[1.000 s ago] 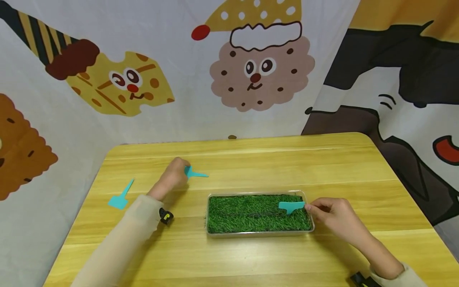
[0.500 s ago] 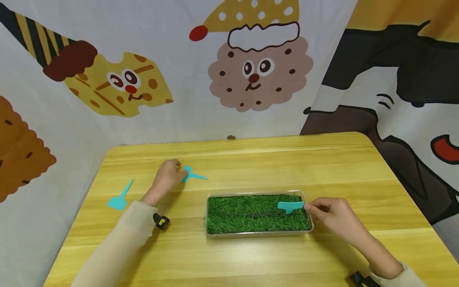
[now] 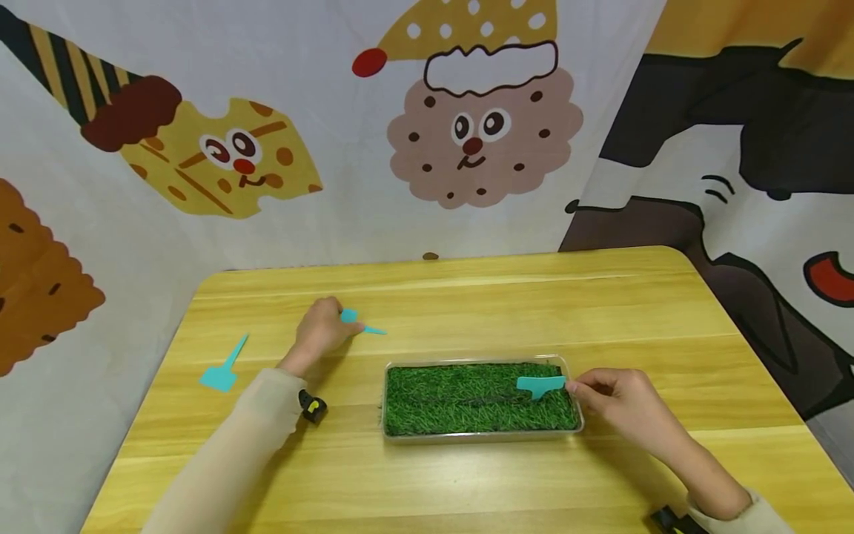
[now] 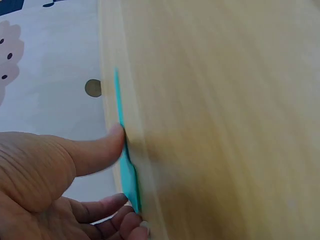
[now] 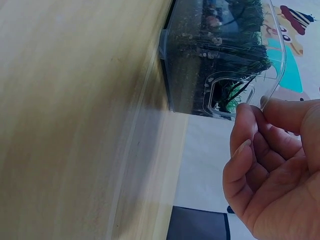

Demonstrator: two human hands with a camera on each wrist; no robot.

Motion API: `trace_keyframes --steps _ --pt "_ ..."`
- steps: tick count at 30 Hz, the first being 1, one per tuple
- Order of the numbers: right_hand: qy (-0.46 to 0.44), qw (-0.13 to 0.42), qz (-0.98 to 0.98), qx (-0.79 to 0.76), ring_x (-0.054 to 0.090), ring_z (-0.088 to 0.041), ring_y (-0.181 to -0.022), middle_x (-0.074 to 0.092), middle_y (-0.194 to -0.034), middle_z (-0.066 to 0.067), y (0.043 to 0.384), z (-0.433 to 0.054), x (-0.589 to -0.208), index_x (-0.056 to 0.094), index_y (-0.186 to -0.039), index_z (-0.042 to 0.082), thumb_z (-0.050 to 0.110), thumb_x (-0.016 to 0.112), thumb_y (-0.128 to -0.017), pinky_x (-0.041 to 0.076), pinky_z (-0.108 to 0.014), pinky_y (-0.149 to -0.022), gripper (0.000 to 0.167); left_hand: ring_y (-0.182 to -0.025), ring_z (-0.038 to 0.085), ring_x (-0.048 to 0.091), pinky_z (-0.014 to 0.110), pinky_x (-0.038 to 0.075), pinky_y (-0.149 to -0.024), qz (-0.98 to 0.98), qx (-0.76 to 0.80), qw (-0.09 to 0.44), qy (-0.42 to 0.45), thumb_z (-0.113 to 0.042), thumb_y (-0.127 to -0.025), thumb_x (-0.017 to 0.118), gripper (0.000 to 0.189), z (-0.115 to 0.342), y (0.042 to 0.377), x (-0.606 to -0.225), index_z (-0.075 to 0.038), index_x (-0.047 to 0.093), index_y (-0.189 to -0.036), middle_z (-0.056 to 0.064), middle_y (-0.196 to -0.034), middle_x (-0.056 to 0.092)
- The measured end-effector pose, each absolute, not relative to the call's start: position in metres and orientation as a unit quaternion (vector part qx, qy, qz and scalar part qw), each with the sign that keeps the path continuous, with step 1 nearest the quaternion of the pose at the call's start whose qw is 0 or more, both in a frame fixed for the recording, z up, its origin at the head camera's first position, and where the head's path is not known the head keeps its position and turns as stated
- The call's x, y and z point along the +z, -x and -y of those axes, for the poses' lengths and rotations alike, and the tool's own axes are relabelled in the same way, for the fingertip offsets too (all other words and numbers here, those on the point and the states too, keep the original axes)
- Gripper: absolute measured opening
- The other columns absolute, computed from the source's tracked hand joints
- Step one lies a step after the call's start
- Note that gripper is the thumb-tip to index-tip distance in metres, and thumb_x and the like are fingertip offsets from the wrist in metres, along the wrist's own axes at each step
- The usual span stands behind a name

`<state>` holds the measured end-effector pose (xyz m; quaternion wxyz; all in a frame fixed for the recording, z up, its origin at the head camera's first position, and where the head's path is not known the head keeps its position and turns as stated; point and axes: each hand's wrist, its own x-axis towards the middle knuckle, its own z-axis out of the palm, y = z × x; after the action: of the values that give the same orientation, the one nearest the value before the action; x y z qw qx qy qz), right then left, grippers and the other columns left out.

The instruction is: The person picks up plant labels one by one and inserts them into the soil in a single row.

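A turquoise plant label (image 3: 348,316) lies on the table at the back left. My left hand (image 3: 323,331) is at it, thumb across its neck and fingertips at its wide end, pinching it. The left wrist view shows the label (image 4: 129,182) between thumb and fingers. Another plant label (image 3: 219,377) lies flat farther left. In the clear plastic box (image 3: 487,437), green artificial grass (image 3: 454,408) carries a T-shaped plant label (image 3: 542,384) near its right end. My right hand (image 3: 629,408) pinches the box's right rim; the right wrist view shows thumb and index finger on the rim (image 5: 283,55).
The wooden table (image 3: 494,489) reaches back to a hanging cloth (image 3: 353,222) printed with cartoon figures. Black straps with small devices sit on both wrists, the left wrist device (image 3: 312,406) being fully in view. The box stands right of the table's middle.
My left hand moved slightly left off the label, then returned to the right, its thumb now over the label's neck. The label shifted slightly. The right hand has stayed on the rim.
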<state>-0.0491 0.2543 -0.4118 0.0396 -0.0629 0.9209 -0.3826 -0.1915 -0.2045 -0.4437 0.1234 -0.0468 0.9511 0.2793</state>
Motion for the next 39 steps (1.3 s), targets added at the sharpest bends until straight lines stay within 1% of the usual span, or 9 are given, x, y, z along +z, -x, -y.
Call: trace_keyframes --steps 6,14,18,21,23,27,31,35,39 --pt "0.064 0.036 -0.92 -0.384 0.064 -0.01 -0.07 0.074 -0.081 0.007 0.05 -0.254 -0.413 0.082 -0.094 0.012 0.018 0.077 -0.098 0.054 -0.026 -0.062 0.008 -0.067 0.02 0.039 0.031 0.034 -0.06 -0.943 0.292 0.144 0.063 -0.025 -0.093 0.082 0.034 0.206 0.194 -0.44 -0.003 0.056 -0.088 0.006 -0.076 0.043" --pt "0.064 0.036 -0.921 -0.382 0.065 -0.007 -0.071 0.075 -0.083 0.006 0.05 -0.255 -0.413 0.082 -0.095 0.013 0.018 0.077 -0.098 0.055 -0.026 -0.063 0.008 -0.064 0.018 0.036 0.03 0.035 -0.058 -0.933 0.317 0.151 0.075 -0.017 -0.092 0.082 0.032 0.206 0.197 -0.441 -0.005 0.055 -0.08 0.003 -0.069 0.038" --pt "0.064 0.035 -0.921 -0.382 0.064 -0.006 -0.071 0.075 -0.083 0.007 0.05 -0.255 -0.413 0.082 -0.094 0.014 0.018 0.077 -0.098 0.054 -0.026 -0.063 0.008 -0.074 0.023 0.047 0.032 0.043 -0.066 -0.926 0.349 0.125 0.074 -0.012 -0.093 0.081 0.026 0.206 0.193 -0.443 0.004 0.063 -0.1 0.011 -0.084 0.054" --pt "0.063 0.034 -0.922 -0.381 0.064 -0.006 -0.071 0.075 -0.083 0.007 0.05 -0.254 -0.412 0.082 -0.093 0.014 0.018 0.077 -0.098 0.054 -0.026 -0.064 0.008 -0.086 0.029 0.057 0.036 0.05 -0.073 -0.921 0.374 0.094 0.064 -0.007 -0.094 0.079 0.035 0.206 0.19 -0.442 0.011 0.063 -0.12 0.022 -0.105 0.065" --pt "0.063 0.035 -0.922 -0.381 0.065 -0.006 -0.072 0.075 -0.083 0.007 0.05 -0.254 -0.412 0.082 -0.093 0.014 0.018 0.077 -0.098 0.055 -0.026 -0.064 0.009 -0.087 0.029 0.061 0.036 0.052 -0.073 -0.918 0.386 0.068 0.057 -0.004 -0.093 0.078 0.037 0.208 0.187 -0.439 0.013 0.064 -0.123 0.026 -0.11 0.068" --pt "0.063 0.034 -0.923 -0.379 0.064 -0.006 -0.072 0.075 -0.083 0.007 0.05 -0.255 -0.413 0.082 -0.093 0.014 0.019 0.077 -0.098 0.054 -0.026 -0.064 0.009 -0.068 0.025 0.059 0.033 0.048 -0.061 -0.913 0.406 0.016 0.043 -0.001 -0.091 0.079 0.027 0.21 0.183 -0.431 0.012 0.071 -0.113 0.025 -0.097 0.071" --pt "0.063 0.034 -0.924 -0.377 0.064 -0.006 -0.071 0.075 -0.083 0.007 0.05 -0.255 -0.413 0.082 -0.093 0.014 0.019 0.077 -0.098 0.054 -0.026 -0.064 0.008 -0.058 0.025 0.062 0.031 0.047 -0.053 -0.907 0.419 -0.019 0.034 -0.003 -0.092 0.08 0.019 0.211 0.178 -0.423 0.009 0.075 -0.106 0.021 -0.083 0.072" --pt "0.062 0.037 -0.923 -0.377 0.064 -0.006 -0.072 0.076 -0.085 0.006 0.05 -0.255 -0.413 0.082 -0.094 0.014 0.02 0.077 -0.098 0.054 -0.026 -0.064 0.009 -0.061 0.029 0.066 0.031 0.048 -0.052 -0.905 0.422 -0.044 0.03 -0.005 -0.093 0.08 0.015 0.212 0.174 -0.416 0.007 0.078 -0.101 0.018 -0.077 0.072" --pt "0.061 0.039 -0.922 -0.379 0.065 -0.006 -0.073 0.076 -0.086 0.005 0.05 -0.255 -0.414 0.082 -0.094 0.014 0.02 0.077 -0.098 0.055 -0.026 -0.064 0.009 -0.07 0.034 0.071 0.03 0.051 -0.056 -0.9 0.431 -0.062 0.021 -0.005 -0.095 0.078 0.015 0.212 0.168 -0.411 0.007 0.078 -0.103 0.018 -0.081 0.073"
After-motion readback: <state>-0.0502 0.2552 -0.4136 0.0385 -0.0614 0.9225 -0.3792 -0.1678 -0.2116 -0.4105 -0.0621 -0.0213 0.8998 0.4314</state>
